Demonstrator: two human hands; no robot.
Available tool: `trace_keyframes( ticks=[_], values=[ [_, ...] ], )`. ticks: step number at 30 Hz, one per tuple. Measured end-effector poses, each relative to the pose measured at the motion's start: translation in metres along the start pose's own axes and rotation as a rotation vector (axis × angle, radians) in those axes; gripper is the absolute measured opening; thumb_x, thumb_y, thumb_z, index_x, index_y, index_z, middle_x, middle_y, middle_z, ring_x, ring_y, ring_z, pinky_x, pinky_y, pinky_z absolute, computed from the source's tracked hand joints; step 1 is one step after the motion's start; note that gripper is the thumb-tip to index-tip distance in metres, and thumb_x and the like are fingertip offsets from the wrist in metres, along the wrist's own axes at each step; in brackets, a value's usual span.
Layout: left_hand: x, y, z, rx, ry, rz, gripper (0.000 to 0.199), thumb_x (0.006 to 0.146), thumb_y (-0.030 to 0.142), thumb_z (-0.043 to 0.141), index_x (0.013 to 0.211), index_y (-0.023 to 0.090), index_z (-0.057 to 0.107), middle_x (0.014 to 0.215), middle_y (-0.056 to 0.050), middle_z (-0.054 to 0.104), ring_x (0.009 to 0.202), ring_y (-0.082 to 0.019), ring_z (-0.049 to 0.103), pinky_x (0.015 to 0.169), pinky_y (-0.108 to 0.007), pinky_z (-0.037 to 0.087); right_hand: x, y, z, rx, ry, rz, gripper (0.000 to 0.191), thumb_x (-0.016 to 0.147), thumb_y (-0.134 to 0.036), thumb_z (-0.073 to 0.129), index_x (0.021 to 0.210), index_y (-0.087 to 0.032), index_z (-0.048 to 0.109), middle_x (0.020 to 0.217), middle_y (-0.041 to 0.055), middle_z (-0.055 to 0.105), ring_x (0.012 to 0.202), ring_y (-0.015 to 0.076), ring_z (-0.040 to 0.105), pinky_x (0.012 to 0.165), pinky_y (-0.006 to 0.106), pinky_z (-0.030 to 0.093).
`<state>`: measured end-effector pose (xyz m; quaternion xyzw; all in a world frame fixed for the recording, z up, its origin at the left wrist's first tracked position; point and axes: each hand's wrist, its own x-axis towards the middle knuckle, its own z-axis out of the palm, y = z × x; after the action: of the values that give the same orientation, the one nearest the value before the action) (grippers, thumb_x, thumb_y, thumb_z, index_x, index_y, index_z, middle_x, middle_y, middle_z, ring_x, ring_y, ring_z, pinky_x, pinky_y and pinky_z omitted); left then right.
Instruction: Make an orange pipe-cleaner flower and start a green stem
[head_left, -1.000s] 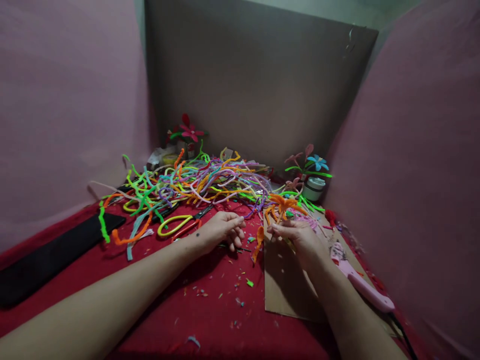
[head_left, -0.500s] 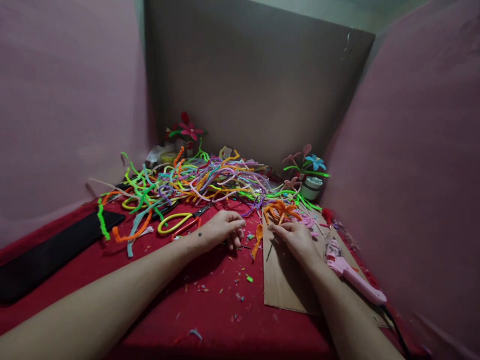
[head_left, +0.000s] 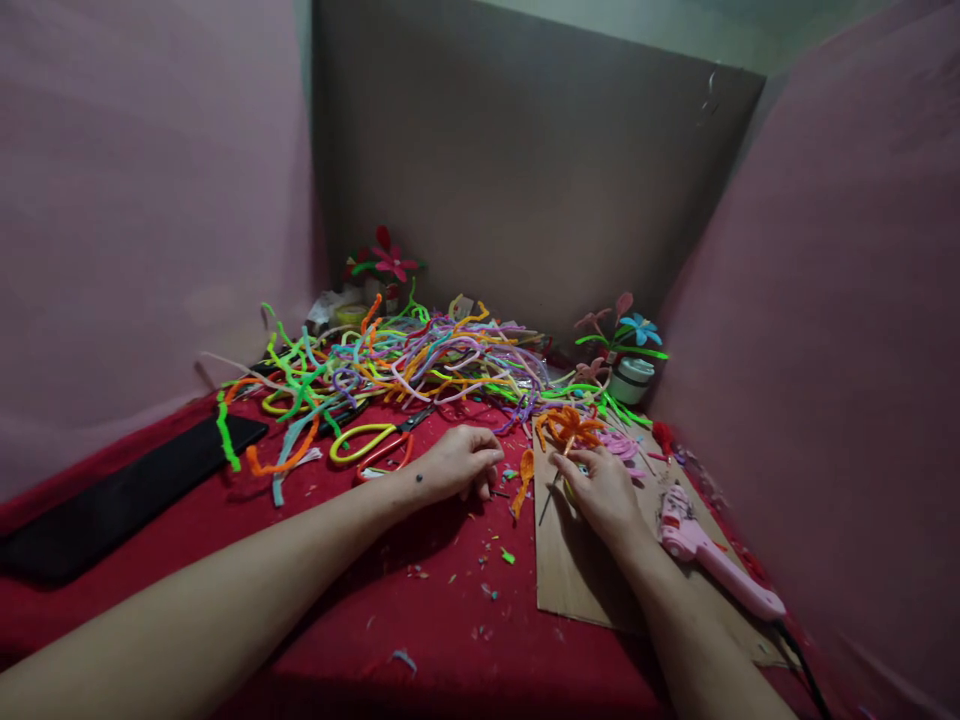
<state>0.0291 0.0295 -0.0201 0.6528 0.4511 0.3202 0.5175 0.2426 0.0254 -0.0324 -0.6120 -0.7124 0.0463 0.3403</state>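
Note:
My right hand (head_left: 602, 490) pinches the stem of an orange pipe-cleaner flower (head_left: 570, 428), its petals drooping above my fingers. A thin dark stem end (head_left: 550, 500) pokes out below the hand. My left hand (head_left: 463, 463) hovers just over the red cloth with its fingers curled in; whatever they may hold is hidden. Between the two hands lies a loose orange pipe-cleaner petal (head_left: 523, 482). Beneath my right hand is a flat brown board (head_left: 577, 585). Scissors (head_left: 369, 440) with yellow and red handles rest beyond my left wrist.
A tangled heap of coloured pipe cleaners (head_left: 420, 360) spreads across the back. At the right lies a pink glue gun (head_left: 720, 560) with its cord. A black flat object (head_left: 127, 490) is at the left. Finished flowers (head_left: 637, 328) stand behind, and scraps litter the red cloth (head_left: 420, 640).
The whole scene has shifted slightly right in view. The orange flower has turned a little in my right hand. My left hand keeps nearly the same pose.

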Motion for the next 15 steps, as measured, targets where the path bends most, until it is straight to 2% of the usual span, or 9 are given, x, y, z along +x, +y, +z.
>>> trace_keyframes(
  ticks=[5, 9, 11, 15],
  values=[
    [-0.002, 0.002, 0.003, 0.011, 0.009, 0.017, 0.011, 0.076, 0.021, 0.048, 0.066, 0.015, 0.052, 0.049, 0.002, 0.058, 0.035, -0.008, 0.052, 0.030, -0.014, 0.029, -0.006, -0.004, -0.006, -0.121, 0.152, -0.072, 0.026, 0.081, -0.036, 0.051, 0.078, -0.017, 0.068, 0.085, 0.0110, 0.063, 0.083, 0.0253, 0.055, 0.077, 0.037, 0.039],
    [-0.003, 0.000, 0.004, -0.009, 0.017, 0.026, 0.012, 0.074, 0.019, 0.050, 0.063, 0.015, 0.052, 0.048, 0.002, 0.057, 0.035, -0.008, 0.053, 0.030, -0.014, 0.029, -0.012, -0.016, -0.008, -0.057, 0.303, -0.292, 0.019, 0.083, -0.028, 0.050, 0.073, -0.018, 0.063, 0.080, 0.0086, 0.061, 0.079, 0.0224, 0.054, 0.074, 0.036, 0.040],
    [-0.004, 0.002, 0.004, -0.030, 0.026, 0.025, 0.011, 0.073, 0.020, 0.051, 0.064, 0.015, 0.053, 0.047, 0.002, 0.057, 0.034, -0.009, 0.052, 0.031, -0.014, 0.029, -0.017, -0.031, -0.008, 0.000, 0.266, -0.435, 0.016, 0.084, -0.023, 0.049, 0.073, -0.019, 0.060, 0.077, 0.0077, 0.060, 0.076, 0.0209, 0.053, 0.071, 0.035, 0.041],
    [-0.007, 0.012, -0.003, -0.092, 0.102, 0.041, 0.013, 0.074, 0.021, 0.052, 0.063, 0.015, 0.054, 0.043, 0.004, 0.054, 0.032, -0.007, 0.047, 0.032, -0.016, 0.028, -0.028, -0.072, -0.001, 0.002, 0.067, -0.798, 0.018, 0.085, -0.017, 0.047, 0.070, -0.018, 0.057, 0.069, 0.0062, 0.058, 0.069, 0.0188, 0.050, 0.066, 0.034, 0.039]
  ],
)
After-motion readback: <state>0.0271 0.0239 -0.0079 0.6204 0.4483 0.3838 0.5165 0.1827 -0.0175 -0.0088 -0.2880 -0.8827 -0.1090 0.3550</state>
